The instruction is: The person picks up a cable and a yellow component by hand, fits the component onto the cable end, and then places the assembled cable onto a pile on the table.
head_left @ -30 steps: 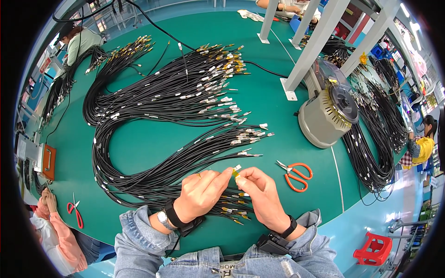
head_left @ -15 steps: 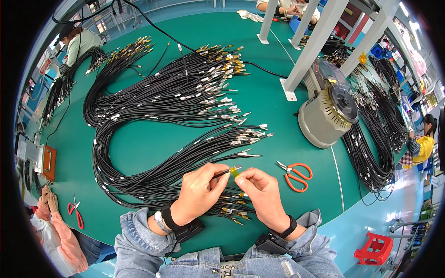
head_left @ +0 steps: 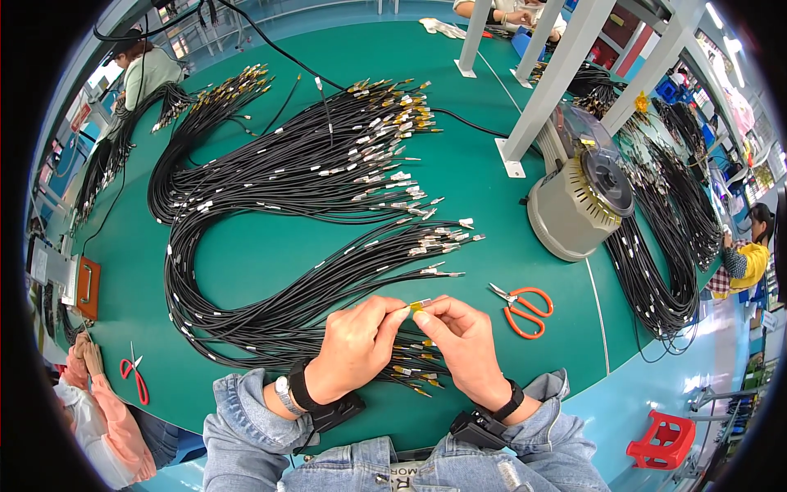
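My left hand [head_left: 354, 348] is closed, its thumb and forefinger pinching a black cable near its end. A short piece of yellow tape [head_left: 418, 306] sits at that cable end, just beyond my left fingertips. My right hand [head_left: 466, 348] is closed too, thumb and forefinger pressed on the tape, nearly touching the left fingertips. How far the tape goes round the cable is hidden by the fingers. Beneath and beyond my hands lies a large bent bundle of black cables [head_left: 246, 305] with white tags, several ends wrapped in yellow.
Orange-handled scissors [head_left: 529, 313] lie right of my hands. Beyond them stands a round grey tape dispenser [head_left: 574, 209] beside metal posts [head_left: 551, 90]. More cables [head_left: 656, 271] lie at the right. A co-worker's hands [head_left: 88, 353] rest near red scissors [head_left: 134, 375] at the left edge.
The tape's loose end hung below the cable before; now my right thumb and forefinger press it at the cable end. My fingertips have come closer together and the left hand has dropped slightly.
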A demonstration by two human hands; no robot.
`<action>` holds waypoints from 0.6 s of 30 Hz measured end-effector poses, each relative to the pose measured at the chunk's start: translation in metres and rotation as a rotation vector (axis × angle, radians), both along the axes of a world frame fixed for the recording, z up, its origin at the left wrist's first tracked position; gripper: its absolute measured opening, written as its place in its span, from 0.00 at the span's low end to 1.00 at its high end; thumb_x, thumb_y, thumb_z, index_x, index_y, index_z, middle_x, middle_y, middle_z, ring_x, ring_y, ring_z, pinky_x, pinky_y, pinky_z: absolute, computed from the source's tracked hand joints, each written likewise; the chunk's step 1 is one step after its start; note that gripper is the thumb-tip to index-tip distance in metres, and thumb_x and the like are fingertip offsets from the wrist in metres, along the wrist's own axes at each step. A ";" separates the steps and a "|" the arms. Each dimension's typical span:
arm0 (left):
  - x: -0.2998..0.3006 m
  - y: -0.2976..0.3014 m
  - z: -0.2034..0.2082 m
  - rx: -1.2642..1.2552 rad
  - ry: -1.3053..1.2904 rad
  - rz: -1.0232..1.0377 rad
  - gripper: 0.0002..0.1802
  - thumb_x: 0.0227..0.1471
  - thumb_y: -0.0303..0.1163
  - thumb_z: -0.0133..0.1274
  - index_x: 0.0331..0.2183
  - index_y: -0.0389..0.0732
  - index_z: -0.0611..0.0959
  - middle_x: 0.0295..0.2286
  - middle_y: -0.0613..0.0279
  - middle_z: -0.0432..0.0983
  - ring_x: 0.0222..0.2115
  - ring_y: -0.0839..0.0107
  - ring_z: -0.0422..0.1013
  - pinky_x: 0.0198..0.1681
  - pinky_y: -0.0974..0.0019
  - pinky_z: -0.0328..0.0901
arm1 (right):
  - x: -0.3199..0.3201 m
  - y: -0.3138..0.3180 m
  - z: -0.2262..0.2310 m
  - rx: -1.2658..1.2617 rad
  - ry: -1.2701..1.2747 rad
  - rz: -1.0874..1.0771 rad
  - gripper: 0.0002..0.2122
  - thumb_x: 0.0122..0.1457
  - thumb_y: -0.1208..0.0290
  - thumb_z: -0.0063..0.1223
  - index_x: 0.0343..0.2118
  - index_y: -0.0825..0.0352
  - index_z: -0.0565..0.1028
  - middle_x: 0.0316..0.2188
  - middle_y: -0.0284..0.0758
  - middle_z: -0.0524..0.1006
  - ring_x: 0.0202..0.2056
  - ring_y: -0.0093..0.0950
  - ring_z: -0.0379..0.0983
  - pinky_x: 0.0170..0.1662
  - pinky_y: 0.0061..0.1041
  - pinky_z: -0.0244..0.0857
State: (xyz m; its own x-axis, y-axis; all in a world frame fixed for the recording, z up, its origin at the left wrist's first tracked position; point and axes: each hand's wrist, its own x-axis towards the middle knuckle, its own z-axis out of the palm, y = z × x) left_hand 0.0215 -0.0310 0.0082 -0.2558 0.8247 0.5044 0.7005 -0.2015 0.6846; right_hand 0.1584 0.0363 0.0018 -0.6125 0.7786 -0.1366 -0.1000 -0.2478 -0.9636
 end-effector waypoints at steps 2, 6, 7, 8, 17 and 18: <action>0.000 0.000 0.000 -0.003 -0.003 0.003 0.02 0.45 0.21 0.53 0.25 0.35 0.76 0.14 0.59 0.70 0.11 0.70 0.66 0.14 0.71 0.59 | 0.000 0.000 0.000 0.001 -0.004 0.002 0.02 0.54 0.77 0.51 0.28 0.70 0.73 0.28 0.26 0.72 0.30 0.13 0.66 0.33 0.13 0.60; 0.001 -0.001 0.000 -0.031 0.008 0.007 0.02 0.46 0.21 0.52 0.24 0.35 0.75 0.14 0.59 0.70 0.12 0.70 0.67 0.14 0.71 0.60 | 0.000 0.000 0.000 0.007 -0.012 0.003 0.03 0.54 0.77 0.52 0.28 0.70 0.73 0.28 0.26 0.72 0.30 0.13 0.66 0.34 0.13 0.60; 0.001 -0.001 -0.001 -0.031 0.007 0.006 0.02 0.46 0.21 0.52 0.24 0.35 0.75 0.14 0.59 0.70 0.12 0.70 0.67 0.14 0.70 0.60 | 0.000 0.000 0.000 0.009 -0.012 0.003 0.03 0.54 0.77 0.52 0.28 0.71 0.73 0.28 0.26 0.72 0.30 0.13 0.66 0.34 0.13 0.60; 0.001 -0.001 -0.001 -0.032 0.005 0.006 0.02 0.46 0.22 0.52 0.24 0.35 0.75 0.14 0.59 0.70 0.11 0.70 0.67 0.14 0.70 0.60 | 0.000 0.000 0.000 0.012 -0.012 0.002 0.03 0.54 0.77 0.52 0.28 0.71 0.73 0.27 0.26 0.72 0.30 0.13 0.66 0.34 0.13 0.60; -0.002 -0.004 0.000 -0.172 -0.148 -0.045 0.05 0.49 0.24 0.50 0.25 0.33 0.74 0.14 0.62 0.69 0.11 0.77 0.65 0.14 0.74 0.58 | 0.000 0.001 -0.001 0.005 -0.012 -0.003 0.03 0.54 0.77 0.52 0.28 0.71 0.74 0.27 0.26 0.72 0.30 0.13 0.67 0.34 0.13 0.61; -0.003 -0.004 0.001 -0.171 -0.147 -0.045 0.05 0.49 0.24 0.50 0.25 0.33 0.74 0.14 0.62 0.69 0.11 0.77 0.65 0.14 0.74 0.58 | 0.000 0.001 -0.001 0.012 -0.013 -0.003 0.03 0.54 0.77 0.52 0.28 0.71 0.74 0.27 0.27 0.72 0.30 0.14 0.67 0.34 0.13 0.61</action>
State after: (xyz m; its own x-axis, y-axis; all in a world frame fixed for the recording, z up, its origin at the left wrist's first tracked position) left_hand 0.0184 -0.0349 0.0091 -0.2772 0.9073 0.3161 0.5835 -0.1024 0.8056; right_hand 0.1581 0.0369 0.0012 -0.6086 0.7819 -0.1353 -0.0879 -0.2359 -0.9678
